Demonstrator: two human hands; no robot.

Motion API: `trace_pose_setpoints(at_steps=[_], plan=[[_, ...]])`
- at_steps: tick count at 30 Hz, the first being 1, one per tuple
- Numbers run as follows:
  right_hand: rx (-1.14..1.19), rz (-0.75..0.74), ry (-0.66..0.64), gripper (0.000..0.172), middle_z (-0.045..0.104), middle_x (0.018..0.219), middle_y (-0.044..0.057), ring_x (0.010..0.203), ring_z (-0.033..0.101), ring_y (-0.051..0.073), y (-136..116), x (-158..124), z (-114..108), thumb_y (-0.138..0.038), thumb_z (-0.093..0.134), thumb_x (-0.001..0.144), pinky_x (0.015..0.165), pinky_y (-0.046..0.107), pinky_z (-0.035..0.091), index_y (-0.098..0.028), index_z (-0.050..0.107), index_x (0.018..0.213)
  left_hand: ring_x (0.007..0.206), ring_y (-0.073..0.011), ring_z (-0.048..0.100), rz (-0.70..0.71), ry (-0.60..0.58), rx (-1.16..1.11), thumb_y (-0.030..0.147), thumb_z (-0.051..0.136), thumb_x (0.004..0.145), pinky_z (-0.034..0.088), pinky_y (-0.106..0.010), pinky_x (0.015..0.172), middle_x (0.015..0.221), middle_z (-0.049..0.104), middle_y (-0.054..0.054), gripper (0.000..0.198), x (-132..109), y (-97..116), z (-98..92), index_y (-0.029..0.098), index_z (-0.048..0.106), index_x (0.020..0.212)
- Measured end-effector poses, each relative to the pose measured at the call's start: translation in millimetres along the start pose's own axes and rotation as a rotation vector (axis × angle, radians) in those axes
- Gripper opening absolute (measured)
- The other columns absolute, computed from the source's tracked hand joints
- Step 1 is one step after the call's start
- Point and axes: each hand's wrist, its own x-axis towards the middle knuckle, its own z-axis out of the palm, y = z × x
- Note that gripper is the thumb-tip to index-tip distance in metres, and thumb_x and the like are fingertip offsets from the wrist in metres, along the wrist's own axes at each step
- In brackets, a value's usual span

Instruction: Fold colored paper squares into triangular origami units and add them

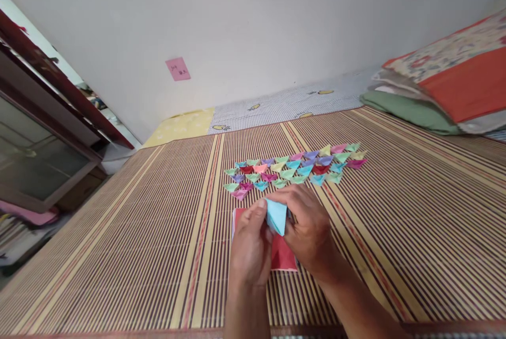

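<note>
A folded piece of light blue paper (276,216) is held between my two hands, one corner pointing down. My left hand (250,244) pinches its left edge with the thumb on top. On the other side my right hand (310,225) grips it, fingers curled behind and partly hidden. Beneath both hands lies a stack of red paper (283,254), largely covered by them. Just beyond, several rows of small folded paper pieces (287,174) in pink, green, blue, purple, yellow and red are spread out.
A striped bamboo mat (166,233) covers the surface. Folded bedding (466,86) in orange, floral and green is piled at the right. The white wall (253,28) carries a pink note (177,69). A glass-fronted cabinet (35,154) stands at the left.
</note>
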Motion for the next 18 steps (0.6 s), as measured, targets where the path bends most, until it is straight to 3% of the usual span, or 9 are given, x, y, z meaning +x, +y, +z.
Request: trace_pose_setpoints(at_steps=[5,10,15,18], plan=[[-0.032,0.038,-0.042,0.018,0.072,0.091,0.007,0.088,0.065,0.024,-1.6,-1.0,-0.5,-0.013,0.057,0.101,0.079,0.040,0.047,-0.023,0.071,0.101,0.062,-0.0090,0.051,0.003,-0.013,0.040,0.037,0.090,0.073,0.045,-0.019,0.059,0.067,0.060,0.001,0.030,-0.8,0.2,1.4,0.011,0.075,0.074],[-0.027,0.069,-0.058,0.019,0.067,0.094,0.010,0.094,0.062,0.027,2.1,1.5,-5.4,-0.013,0.057,0.100,0.080,0.042,0.050,-0.021,0.074,0.101,0.063,-0.0098,0.057,-0.016,-0.044,0.056,0.032,0.093,0.070,0.052,-0.022,0.068,0.070,0.067,-0.002,0.028,-0.4,1.0,3.9,0.011,0.078,0.081],[0.089,0.138,-0.128,0.028,0.068,0.111,0.010,0.109,0.063,0.027,11.8,4.8,-12.3,-0.009,0.056,0.096,0.093,0.043,0.051,-0.021,0.068,0.118,0.075,-0.0187,0.071,0.036,0.019,0.032,0.039,0.091,0.072,0.058,-0.031,0.077,0.078,0.076,-0.007,0.031,3.4,-1.3,1.5,0.013,0.080,0.085],[0.169,0.279,-0.101,0.016,0.070,0.099,0.004,0.093,0.066,0.021,12.7,7.2,-17.9,-0.014,0.059,0.096,0.082,0.034,0.051,-0.022,0.068,0.105,0.085,-0.0221,0.075,0.114,0.075,0.029,0.039,0.087,0.077,0.059,-0.033,0.084,0.088,0.080,-0.009,0.030,6.0,-2.6,-0.4,0.015,0.081,0.093]])
